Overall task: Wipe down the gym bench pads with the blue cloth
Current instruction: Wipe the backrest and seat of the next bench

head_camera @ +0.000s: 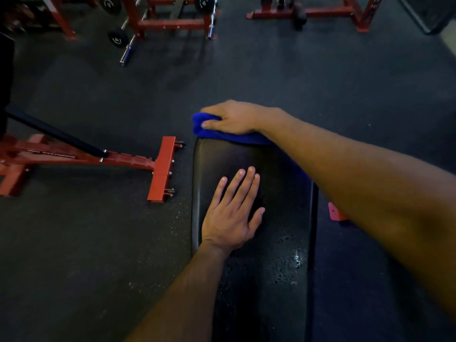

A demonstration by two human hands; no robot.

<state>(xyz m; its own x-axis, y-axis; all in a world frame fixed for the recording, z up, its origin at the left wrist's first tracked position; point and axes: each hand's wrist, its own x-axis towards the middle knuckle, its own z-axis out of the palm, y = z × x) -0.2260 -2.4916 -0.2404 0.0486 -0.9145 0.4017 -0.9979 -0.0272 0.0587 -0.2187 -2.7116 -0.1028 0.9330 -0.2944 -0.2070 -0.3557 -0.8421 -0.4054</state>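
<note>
Head view looks down on a black bench pad (278,218) that runs from the bottom centre of the frame up to its middle, with dark rubber floor (98,243) open along both long sides and beyond its far end. To the left of the pad, apart from it, lies a red bench base (161,169); a small red bracket (336,213) shows at the pad's right edge. Red racks (172,23) and a barbell (128,45) stand along the top of the frame, well apart. White lettering on the red base is too blurred to read. The pad is glossy, with wet droplets near its lower right. The blue cloth (222,135) is bunched at the pad's far end, the right hand (234,118) on top, its fingers curled over the cloth. The left hand (232,213) lies flat on the pad, fingers straight and slightly apart.
</note>
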